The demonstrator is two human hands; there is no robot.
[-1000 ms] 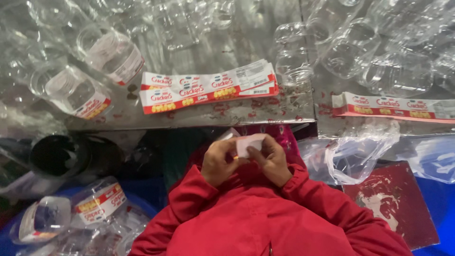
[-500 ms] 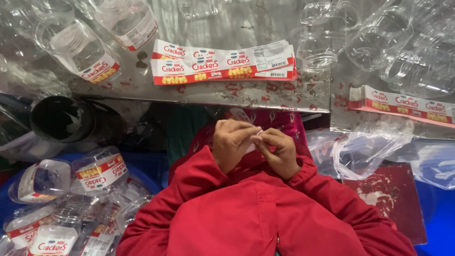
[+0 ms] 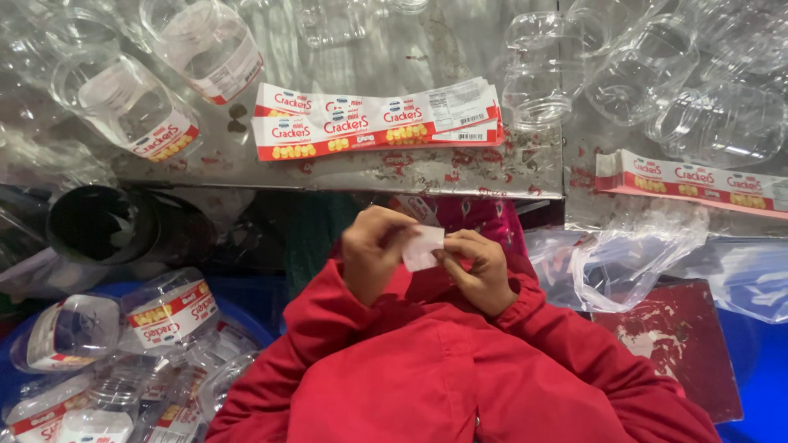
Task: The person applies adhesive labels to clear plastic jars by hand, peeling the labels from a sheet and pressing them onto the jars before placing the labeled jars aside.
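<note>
Surface: a scuffed metal surface (image 3: 460, 176) is running across the upper part of the view, its front edge flecked with red marks.

Lying on it, centre: a stack of long red-and-white labels (image 3: 377, 121), fanned slightly, printed sides up.

Lying on it, right: a second stack of the same labels (image 3: 689, 179), angled along the edge.

Lying on it, upper left: two clear plastic jars on their sides, a nearer labelled jar (image 3: 131, 107) and a farther labelled jar (image 3: 209, 49), each wearing a red-and-white band.

Crowding the upper right: a pile of bare clear jars (image 3: 657, 74), mouths pointing various ways, touching one another.

Below the surface, left: a dark round bin (image 3: 103, 226) is sitting open, and under it a blue tub (image 3: 246, 316) is holding finished jars (image 3: 164, 316) with their bands on.

Below the surface, right: crumpled clear plastic bags (image 3: 624, 254) are resting over a worn dark red board (image 3: 681, 336), with blue sheeting beside it.

Person: red sleeves (image 3: 460, 369) are filling the lower middle, both arms bent inward.

Item in hand: a small white slip (image 3: 423, 248), plain on the side showing, roughly square and slightly curled, is being held in front of the chest, just below the front edge of the surface. The left hand (image 3: 373, 254) is pinching its left edge between thumb and fingers. The right hand (image 3: 480, 267) is gripping its right edge, fingers curled narrowly around it. The two hands are nearly touching across the slip.
</note>
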